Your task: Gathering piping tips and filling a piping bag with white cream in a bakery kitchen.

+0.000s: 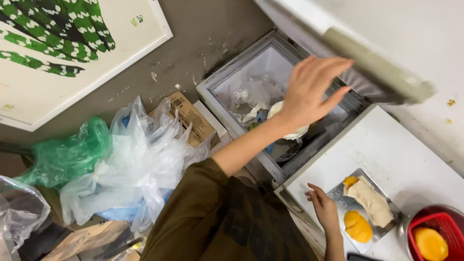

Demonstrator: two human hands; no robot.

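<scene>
My left hand (311, 89) reaches out over an open chest freezer (227, 104), fingers spread, just beside the raised lid (382, 67); it holds nothing. Below it in the freezer lie frosty bags (251, 94) and a white round thing (292, 134). My right hand (323, 207) rests with its fingertips on the corner of a small metal tray (338, 193) on the white top to the right. On the tray lie two yellow fruit pieces (357, 226) and a pale slab (371, 200).
A red basket (437, 222) with yellow fruit sits in a metal bowl at the bottom right. White plastic bags (140, 159), a green bag (67, 154) and a cardboard box (191, 118) crowd the floor on the left. A white board with a green pattern (58, 48) lies beyond.
</scene>
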